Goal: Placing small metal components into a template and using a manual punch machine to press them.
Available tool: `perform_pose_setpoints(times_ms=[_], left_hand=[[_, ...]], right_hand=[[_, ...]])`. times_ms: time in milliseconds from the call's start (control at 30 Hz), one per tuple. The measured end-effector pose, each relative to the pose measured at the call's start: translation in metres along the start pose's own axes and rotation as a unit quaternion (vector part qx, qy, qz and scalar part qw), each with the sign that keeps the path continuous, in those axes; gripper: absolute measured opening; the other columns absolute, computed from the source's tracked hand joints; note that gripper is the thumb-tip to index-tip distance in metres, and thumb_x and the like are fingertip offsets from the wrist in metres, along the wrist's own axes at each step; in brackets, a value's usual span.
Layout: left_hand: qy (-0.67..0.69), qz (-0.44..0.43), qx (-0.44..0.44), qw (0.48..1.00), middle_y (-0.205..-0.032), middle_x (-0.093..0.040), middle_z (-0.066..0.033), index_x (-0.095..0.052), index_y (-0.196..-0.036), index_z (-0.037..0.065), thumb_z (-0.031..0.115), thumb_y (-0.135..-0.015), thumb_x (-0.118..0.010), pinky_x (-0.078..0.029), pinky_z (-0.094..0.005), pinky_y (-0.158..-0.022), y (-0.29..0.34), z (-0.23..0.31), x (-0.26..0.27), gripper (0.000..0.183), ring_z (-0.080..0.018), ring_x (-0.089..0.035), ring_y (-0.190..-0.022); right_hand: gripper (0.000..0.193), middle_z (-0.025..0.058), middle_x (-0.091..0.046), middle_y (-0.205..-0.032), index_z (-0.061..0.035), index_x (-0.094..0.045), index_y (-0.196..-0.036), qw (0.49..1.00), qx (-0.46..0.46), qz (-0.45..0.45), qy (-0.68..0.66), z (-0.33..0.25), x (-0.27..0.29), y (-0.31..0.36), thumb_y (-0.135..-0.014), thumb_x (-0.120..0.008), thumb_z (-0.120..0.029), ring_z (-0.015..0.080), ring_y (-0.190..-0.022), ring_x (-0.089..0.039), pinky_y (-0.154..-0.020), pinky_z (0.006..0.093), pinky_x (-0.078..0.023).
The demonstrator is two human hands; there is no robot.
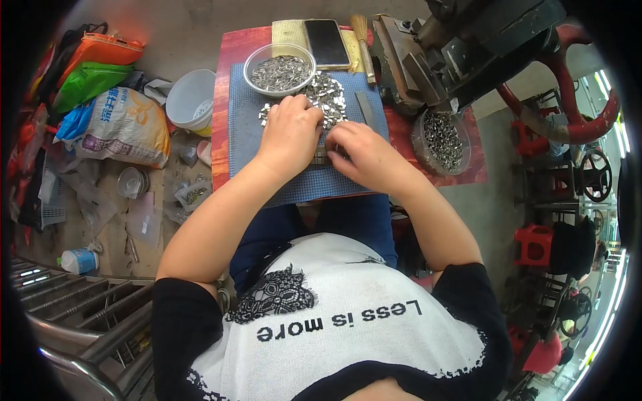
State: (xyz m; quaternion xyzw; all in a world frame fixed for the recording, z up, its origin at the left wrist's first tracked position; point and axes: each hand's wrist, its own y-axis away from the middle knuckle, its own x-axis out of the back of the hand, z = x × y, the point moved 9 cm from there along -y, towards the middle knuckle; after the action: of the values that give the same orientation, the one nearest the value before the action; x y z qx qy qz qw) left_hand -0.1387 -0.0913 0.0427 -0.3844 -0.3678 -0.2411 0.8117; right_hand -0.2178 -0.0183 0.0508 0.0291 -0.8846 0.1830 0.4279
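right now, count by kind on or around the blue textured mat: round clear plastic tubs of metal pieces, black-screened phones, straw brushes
Round clear plastic tubs of small silver metal pieces: 2
Black-screened rectangular phone: 1
Straw-bristled brush: 1
Total: 4

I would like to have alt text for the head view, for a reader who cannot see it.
A bare left hand and right hand are close together over a blue mat, at the near side of a pile of small metal pieces. Farther off are a bowl of metal pieces and a phone; a second bowl stands to the right.
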Motion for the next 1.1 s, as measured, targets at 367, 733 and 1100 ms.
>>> perform_pose_setpoints(times_ms=[367, 733, 1100], left_hand=[[0.204, -0.045, 0.139, 0.968, -0.084, -0.07, -0.0104, -0.067, -0.099, -0.002, 0.008, -0.085, -0.071, -0.049, -0.0331, -0.073, 0.021, -0.038, 0.04, 0.017, -0.0173, -0.061, -0.076], [0.239, -0.127, 0.113, 0.956, -0.098, -0.061, -0.0093, -0.068, -0.093, -0.001, 0.008, -0.085, -0.071, -0.049, -0.0317, -0.081, 0.04, -0.034, 0.02, 0.013, -0.0202, -0.059, -0.09], [0.186, -0.177, 0.144, 0.956, -0.091, -0.064, -0.0128, -0.073, -0.089, 0.002, 0.009, -0.081, -0.073, -0.051, -0.0371, -0.081, 0.04, -0.028, 0.023, 0.011, -0.0277, -0.062, -0.087]], right_hand=[[0.012, 0.0126, -0.063, -0.088, -0.0014, -0.067, -0.09, 0.998, -0.033, -0.044, 0.031, -0.003, 0.001, 0.001, -0.08, -0.072, -0.006, 0.0311, -0.087, -0.063, -0.079, 0.0389, -0.05], [0.013, 0.011, -0.064, -0.092, -0.0026, -0.067, -0.091, 0.986, -0.04, 0.064, 0.151, 0.024, -0.007, -0.024, -0.085, -0.072, -0.013, 0.0317, -0.094, -0.061, -0.084, 0.0411, -0.048], [0.007, 0.0111, -0.062, -0.089, -0.0054, -0.067, -0.089, 0.995, -0.067, 0.051, 0.056, 0.027, 0.0, -0.02, -0.086, -0.069, -0.012, 0.0308, -0.095, -0.06, -0.085, 0.0429, -0.046]])
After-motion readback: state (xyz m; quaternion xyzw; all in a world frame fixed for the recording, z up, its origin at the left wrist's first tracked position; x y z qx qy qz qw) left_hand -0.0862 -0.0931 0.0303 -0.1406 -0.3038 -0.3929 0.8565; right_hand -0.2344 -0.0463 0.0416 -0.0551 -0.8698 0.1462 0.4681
